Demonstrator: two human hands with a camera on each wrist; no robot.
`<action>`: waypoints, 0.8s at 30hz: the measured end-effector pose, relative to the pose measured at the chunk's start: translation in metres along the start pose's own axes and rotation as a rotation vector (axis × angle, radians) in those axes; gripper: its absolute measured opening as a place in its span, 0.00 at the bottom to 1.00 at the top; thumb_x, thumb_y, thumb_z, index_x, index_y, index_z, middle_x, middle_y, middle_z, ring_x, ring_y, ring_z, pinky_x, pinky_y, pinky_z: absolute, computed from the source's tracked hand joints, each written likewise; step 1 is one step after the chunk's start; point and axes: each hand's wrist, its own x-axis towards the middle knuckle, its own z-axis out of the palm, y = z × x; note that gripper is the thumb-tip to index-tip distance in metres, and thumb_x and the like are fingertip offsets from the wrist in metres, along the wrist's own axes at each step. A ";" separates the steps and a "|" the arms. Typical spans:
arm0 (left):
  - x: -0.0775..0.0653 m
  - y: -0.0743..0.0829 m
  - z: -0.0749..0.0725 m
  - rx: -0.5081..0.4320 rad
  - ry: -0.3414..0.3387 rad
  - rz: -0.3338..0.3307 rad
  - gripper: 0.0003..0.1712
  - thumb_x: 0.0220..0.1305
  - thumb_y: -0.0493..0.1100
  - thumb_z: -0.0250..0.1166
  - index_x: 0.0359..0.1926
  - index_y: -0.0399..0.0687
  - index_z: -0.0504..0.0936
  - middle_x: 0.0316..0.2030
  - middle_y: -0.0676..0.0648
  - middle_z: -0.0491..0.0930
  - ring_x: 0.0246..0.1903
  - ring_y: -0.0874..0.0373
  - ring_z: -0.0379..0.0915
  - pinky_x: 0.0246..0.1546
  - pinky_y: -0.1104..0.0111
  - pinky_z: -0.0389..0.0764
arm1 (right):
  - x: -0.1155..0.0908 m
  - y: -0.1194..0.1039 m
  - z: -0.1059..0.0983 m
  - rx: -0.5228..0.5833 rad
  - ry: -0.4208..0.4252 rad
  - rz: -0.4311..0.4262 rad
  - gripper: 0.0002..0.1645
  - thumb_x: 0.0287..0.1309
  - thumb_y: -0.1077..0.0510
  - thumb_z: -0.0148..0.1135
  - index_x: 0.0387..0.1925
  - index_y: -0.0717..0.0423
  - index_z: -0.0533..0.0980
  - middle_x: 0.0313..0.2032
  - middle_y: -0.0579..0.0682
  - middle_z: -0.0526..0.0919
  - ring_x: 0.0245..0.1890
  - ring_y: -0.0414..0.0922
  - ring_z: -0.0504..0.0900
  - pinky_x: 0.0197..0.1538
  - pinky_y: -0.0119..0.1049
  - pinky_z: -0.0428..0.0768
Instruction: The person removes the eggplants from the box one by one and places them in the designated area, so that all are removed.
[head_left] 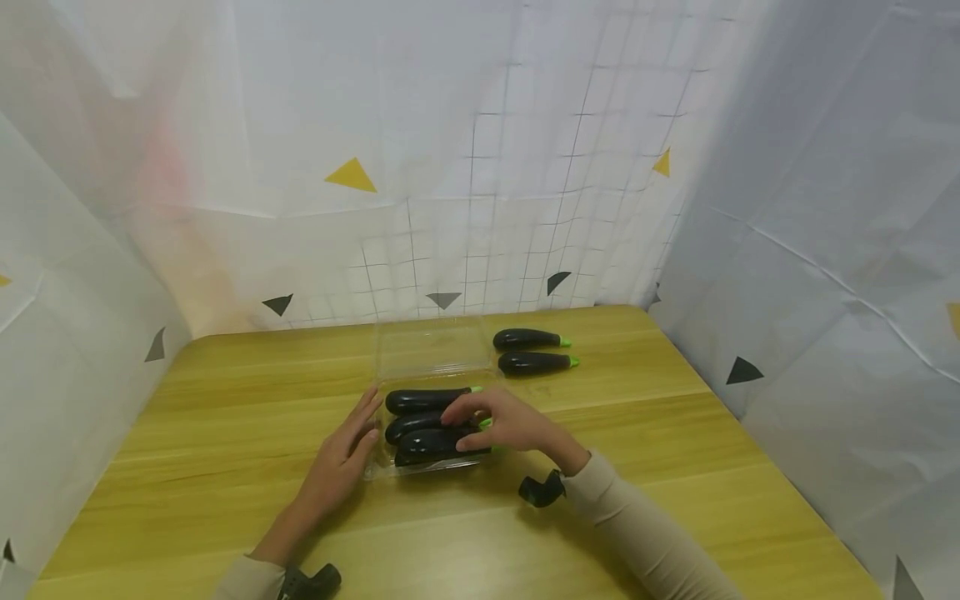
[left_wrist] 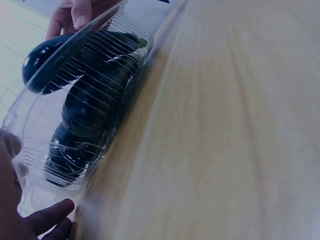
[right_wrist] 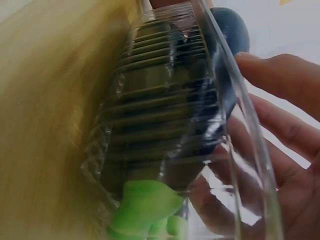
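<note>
A clear plastic clamshell box (head_left: 442,468) stands on the table, its lid (head_left: 431,346) folded back. Three dark eggplants with green stems lie side by side in its base: a back eggplant (head_left: 423,401), a middle one (head_left: 412,427) and a front one (head_left: 427,447). My right hand (head_left: 513,421) reaches over the box from the right and holds the front eggplant between thumb and fingers; in the left wrist view this eggplant (left_wrist: 45,62) sits higher than the others. At the box's left side, my left hand (head_left: 341,462) rests with its fingers extended against the wall.
Two more eggplants lie on the wooden table (head_left: 225,417) behind and right of the box: a rear one (head_left: 525,339) and a nearer one (head_left: 532,363). White sheeting (head_left: 300,250) encloses the table at the back and sides.
</note>
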 end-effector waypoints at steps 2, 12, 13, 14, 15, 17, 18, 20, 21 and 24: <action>0.000 0.000 0.000 -0.006 0.001 -0.004 0.31 0.81 0.35 0.54 0.80 0.46 0.63 0.80 0.43 0.55 0.63 0.41 0.75 0.62 0.75 0.69 | 0.000 0.000 0.001 -0.008 -0.010 0.008 0.23 0.63 0.56 0.75 0.58 0.58 0.82 0.55 0.49 0.84 0.53 0.49 0.83 0.56 0.50 0.81; 0.000 -0.001 0.000 0.002 0.007 -0.007 0.30 0.81 0.37 0.55 0.80 0.48 0.64 0.80 0.44 0.56 0.62 0.43 0.76 0.62 0.73 0.70 | -0.001 0.001 0.004 -0.042 -0.017 0.036 0.22 0.63 0.56 0.76 0.57 0.51 0.83 0.54 0.42 0.84 0.52 0.41 0.82 0.55 0.46 0.83; 0.000 -0.002 0.000 0.004 0.005 -0.005 0.30 0.81 0.37 0.54 0.80 0.47 0.64 0.80 0.44 0.56 0.62 0.43 0.76 0.62 0.73 0.71 | -0.001 0.001 0.004 -0.046 -0.014 0.035 0.21 0.63 0.56 0.76 0.57 0.50 0.84 0.53 0.41 0.84 0.51 0.41 0.82 0.54 0.46 0.83; 0.000 -0.002 0.000 0.004 0.003 -0.003 0.30 0.81 0.37 0.54 0.79 0.45 0.64 0.80 0.43 0.55 0.62 0.43 0.76 0.61 0.72 0.71 | -0.001 0.001 0.004 -0.048 -0.010 0.035 0.21 0.63 0.55 0.76 0.57 0.50 0.84 0.53 0.41 0.84 0.51 0.42 0.82 0.54 0.46 0.83; 0.000 -0.003 0.000 0.004 0.001 -0.001 0.29 0.81 0.36 0.54 0.79 0.44 0.64 0.80 0.43 0.55 0.62 0.43 0.76 0.61 0.72 0.71 | -0.001 0.001 0.004 -0.052 -0.005 0.034 0.21 0.63 0.55 0.76 0.56 0.49 0.84 0.53 0.41 0.84 0.50 0.42 0.83 0.54 0.45 0.83; 0.000 -0.003 0.000 0.003 -0.002 0.004 0.29 0.81 0.36 0.54 0.79 0.41 0.64 0.80 0.43 0.55 0.62 0.43 0.76 0.61 0.71 0.72 | -0.001 0.001 0.004 -0.053 0.006 0.033 0.20 0.62 0.56 0.76 0.56 0.49 0.84 0.53 0.40 0.84 0.49 0.42 0.83 0.55 0.45 0.82; 0.000 -0.002 0.000 0.002 -0.003 0.004 0.29 0.81 0.35 0.54 0.78 0.41 0.65 0.80 0.43 0.55 0.62 0.43 0.76 0.61 0.71 0.72 | -0.001 0.001 0.004 -0.054 0.012 0.033 0.20 0.62 0.56 0.76 0.55 0.49 0.84 0.53 0.40 0.84 0.49 0.42 0.83 0.55 0.46 0.82; 0.000 0.000 0.000 0.001 -0.002 0.004 0.29 0.80 0.34 0.55 0.78 0.41 0.65 0.79 0.43 0.56 0.62 0.42 0.76 0.61 0.71 0.72 | -0.001 0.001 0.004 -0.058 0.025 0.031 0.20 0.62 0.56 0.76 0.55 0.48 0.84 0.53 0.40 0.84 0.50 0.42 0.83 0.56 0.46 0.82; 0.000 0.000 -0.001 0.000 0.000 0.004 0.29 0.80 0.34 0.55 0.78 0.41 0.65 0.79 0.43 0.56 0.62 0.42 0.76 0.61 0.72 0.72 | -0.001 0.001 0.004 -0.062 0.032 0.028 0.20 0.62 0.56 0.76 0.56 0.48 0.84 0.53 0.40 0.84 0.50 0.41 0.82 0.57 0.45 0.82; 0.001 0.002 -0.001 -0.001 0.004 0.007 0.30 0.79 0.34 0.56 0.78 0.41 0.65 0.79 0.42 0.56 0.61 0.40 0.77 0.60 0.72 0.72 | -0.001 0.001 0.002 -0.062 0.060 0.017 0.20 0.63 0.55 0.75 0.56 0.48 0.83 0.53 0.40 0.85 0.52 0.40 0.82 0.57 0.44 0.82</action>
